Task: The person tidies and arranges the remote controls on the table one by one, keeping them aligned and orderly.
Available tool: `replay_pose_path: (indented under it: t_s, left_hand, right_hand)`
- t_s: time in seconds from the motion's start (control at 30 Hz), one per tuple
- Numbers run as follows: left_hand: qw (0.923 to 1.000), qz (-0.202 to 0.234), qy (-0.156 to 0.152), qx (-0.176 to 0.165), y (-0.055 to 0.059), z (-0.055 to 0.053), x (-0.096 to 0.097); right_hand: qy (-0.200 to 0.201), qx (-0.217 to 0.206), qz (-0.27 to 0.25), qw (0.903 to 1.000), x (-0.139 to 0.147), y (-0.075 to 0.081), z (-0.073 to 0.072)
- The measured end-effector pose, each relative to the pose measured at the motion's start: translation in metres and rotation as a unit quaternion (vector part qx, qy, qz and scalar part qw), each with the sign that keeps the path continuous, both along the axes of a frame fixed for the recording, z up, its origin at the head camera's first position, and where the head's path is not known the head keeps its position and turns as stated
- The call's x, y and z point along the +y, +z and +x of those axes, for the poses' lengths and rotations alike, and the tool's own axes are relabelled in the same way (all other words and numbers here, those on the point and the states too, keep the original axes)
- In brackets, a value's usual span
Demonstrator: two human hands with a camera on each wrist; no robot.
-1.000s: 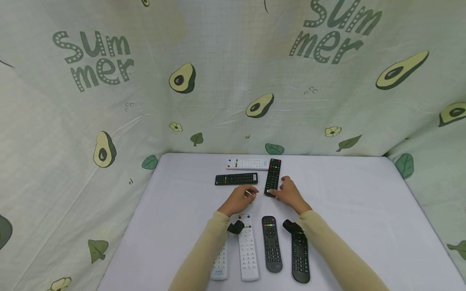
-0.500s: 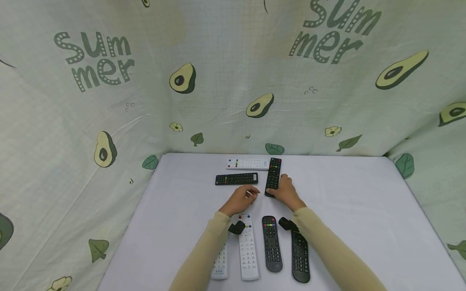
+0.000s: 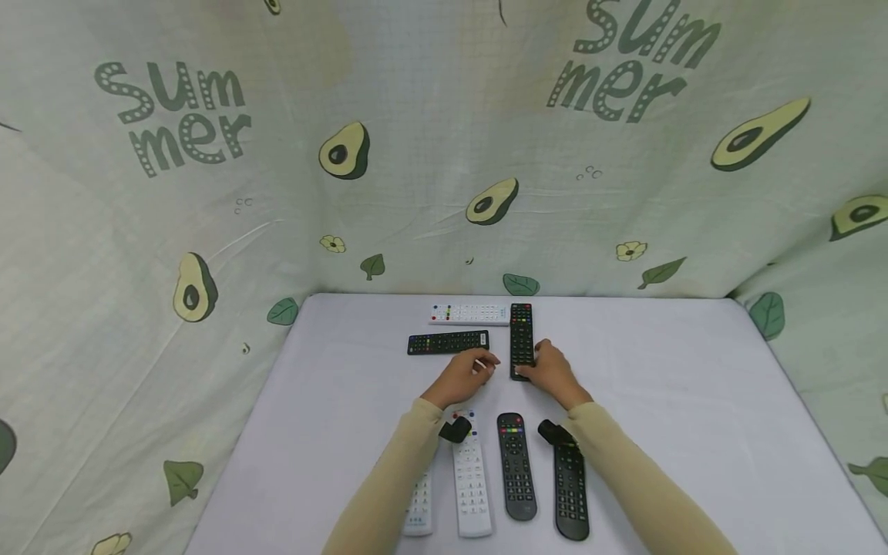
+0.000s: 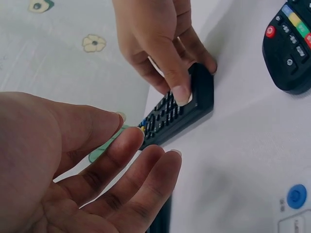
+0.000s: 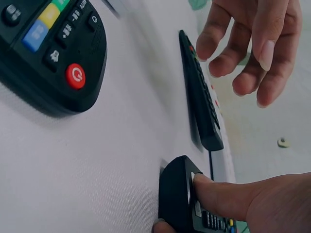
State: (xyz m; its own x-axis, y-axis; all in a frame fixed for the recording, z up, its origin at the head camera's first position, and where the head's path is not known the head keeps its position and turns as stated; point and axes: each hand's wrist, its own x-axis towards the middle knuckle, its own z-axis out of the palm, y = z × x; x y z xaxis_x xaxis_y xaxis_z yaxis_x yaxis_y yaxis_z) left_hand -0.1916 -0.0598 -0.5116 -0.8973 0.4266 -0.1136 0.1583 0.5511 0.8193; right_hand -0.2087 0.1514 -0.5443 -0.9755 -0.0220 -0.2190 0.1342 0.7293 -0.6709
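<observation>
My right hand (image 3: 553, 373) grips the near end of a black remote control (image 3: 522, 331) lying upright on the table at the back, nearly in line with the viewing direction. In the right wrist view the thumb (image 5: 218, 195) presses on the top face of that remote, and a fingertip shows at its side. To its left hovers my left hand (image 3: 461, 378), fingers loosely curled, with nothing between them in the left wrist view. Just beyond the left hand a second black remote (image 3: 447, 342) lies crosswise. Behind that is a white remote (image 3: 469, 314), also crosswise.
Nearer the front lie two white remotes, one (image 3: 472, 486) beside another (image 3: 419, 505) partly covered by the left sleeve. Right of them are a dark grey remote (image 3: 516, 466) and a black remote (image 3: 571, 489), partly under the right wrist camera. A patterned cloth (image 3: 416, 154) hangs behind the table.
The gripped black remote has turned from a slant to nearly straight, its far end swinging left. My right hand has turned with it; the left hand has shifted slightly right.
</observation>
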Motion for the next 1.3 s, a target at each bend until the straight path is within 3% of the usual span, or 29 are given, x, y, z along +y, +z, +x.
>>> replay_pose_path:
  t_s: [0.43, 0.83, 1.03, 1.3]
  left_hand:
    - [0.9996, -0.001, -0.021, 0.021, 0.007, -0.015, 0.022]
    - [0.9989, 0.013, 0.045, -0.003, 0.004, -0.029, 0.043]
    - [0.9987, 0.009, 0.050, 0.003, 0.002, -0.034, 0.053]
    - [0.9988, -0.003, 0.049, 0.006, -0.009, -0.037, 0.066]
  right_hand:
    - [-0.005, -0.049, -0.017, 0.9986, 0.021, 0.010, 0.013]
    - [0.002, -0.055, 0.003, 0.9985, 0.040, 0.010, 0.023]
    - [-0.001, -0.061, 0.011, 0.9981, 0.048, 0.011, 0.026]
    - [0.002, -0.054, 0.018, 0.9984, 0.058, 0.010, 0.033]
